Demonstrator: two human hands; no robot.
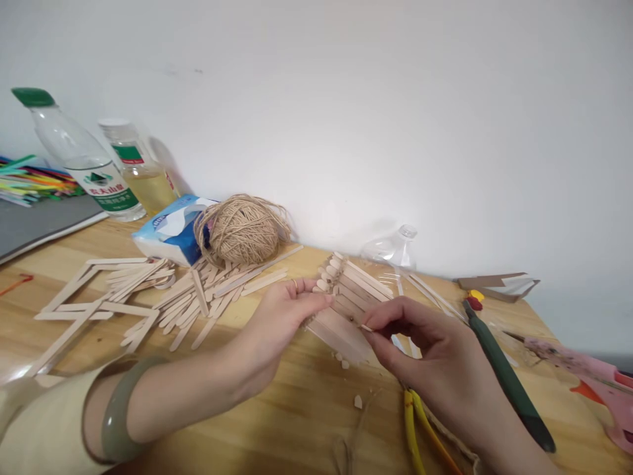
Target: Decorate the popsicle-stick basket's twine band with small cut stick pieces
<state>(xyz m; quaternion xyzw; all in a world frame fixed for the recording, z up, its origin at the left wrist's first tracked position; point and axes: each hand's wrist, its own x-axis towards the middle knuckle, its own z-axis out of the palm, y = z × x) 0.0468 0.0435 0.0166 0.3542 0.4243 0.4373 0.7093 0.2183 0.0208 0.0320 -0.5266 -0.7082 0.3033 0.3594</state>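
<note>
My left hand [291, 310] grips a panel of craft sticks [353, 293] laid side by side, thumb on top near its left edge. The panel is tilted above the table, and rounded stick ends line its upper left side. At the panel's lower right, my right hand [425, 343] pinches a small pale piece of craft stick [366, 328] between thumb and forefinger. A small dark spot shows on the panel just beside that piece. Yellow-handled pliers or scissors [413, 422] lie partly hidden under my right hand.
Loose craft sticks [182, 297] spread at left, before a twine ball [244, 231] and tissue pack [173, 224]. Two bottles [99, 171] stand behind. To the right lie a clear plastic bottle [395, 247], a dark green tool [509, 376] and a pink glue gun [578, 366].
</note>
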